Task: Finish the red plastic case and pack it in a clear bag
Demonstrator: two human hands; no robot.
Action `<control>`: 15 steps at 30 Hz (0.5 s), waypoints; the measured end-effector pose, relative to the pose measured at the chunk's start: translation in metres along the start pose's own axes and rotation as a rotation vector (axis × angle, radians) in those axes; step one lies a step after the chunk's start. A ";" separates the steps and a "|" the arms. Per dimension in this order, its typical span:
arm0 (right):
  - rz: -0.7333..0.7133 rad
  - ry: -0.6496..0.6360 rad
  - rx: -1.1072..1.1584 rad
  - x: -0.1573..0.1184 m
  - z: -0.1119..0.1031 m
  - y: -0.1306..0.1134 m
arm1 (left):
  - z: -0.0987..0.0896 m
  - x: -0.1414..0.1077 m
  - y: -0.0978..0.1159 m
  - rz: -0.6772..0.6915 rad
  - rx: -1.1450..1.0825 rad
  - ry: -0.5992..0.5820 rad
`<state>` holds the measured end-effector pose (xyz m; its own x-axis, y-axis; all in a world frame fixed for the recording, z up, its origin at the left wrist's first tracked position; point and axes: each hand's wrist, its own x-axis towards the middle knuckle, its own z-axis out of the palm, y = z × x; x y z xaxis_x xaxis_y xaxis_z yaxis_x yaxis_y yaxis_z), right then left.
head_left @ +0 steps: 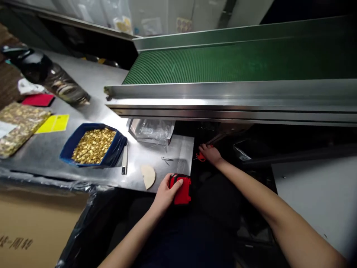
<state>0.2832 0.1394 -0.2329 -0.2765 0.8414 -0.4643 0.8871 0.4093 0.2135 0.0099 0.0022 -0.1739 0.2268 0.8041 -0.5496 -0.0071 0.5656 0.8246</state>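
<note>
Near the front edge of the metal table, my left hand (164, 194) grips a flat red case with black edges (183, 192), thumb pressed on its face. Further right, below the conveyor, my right hand (211, 153) is closed around a small red piece (200, 157) whose kind I cannot make out. A thin part sticks out from it toward the left. Between my hands and the blue bin lie a pale half-round piece (148, 176) and a small metal clipper-like tool (167, 159).
A green conveyor belt (212, 63) with a metal side rail (223, 98) spans the back right. On the metal table (136, 163) stand a blue bin (67, 152) of gold pieces, a utility knife (124, 160), a clear tray (150, 130) and a tilted bottle (65, 87). A cardboard box (41, 219) sits lower left.
</note>
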 end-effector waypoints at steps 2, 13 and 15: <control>0.028 0.007 0.039 -0.001 0.002 -0.002 | -0.005 0.006 0.006 0.016 0.121 0.028; 0.069 0.038 0.219 -0.021 0.000 -0.007 | -0.035 -0.002 0.006 0.205 0.649 0.151; 0.073 0.075 0.246 -0.037 -0.008 -0.008 | -0.033 -0.006 0.005 0.257 0.673 0.196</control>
<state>0.2836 0.1077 -0.2100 -0.2269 0.8932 -0.3883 0.9663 0.2561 0.0245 -0.0241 0.0060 -0.1710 0.1199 0.9495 -0.2900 0.5756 0.1715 0.7995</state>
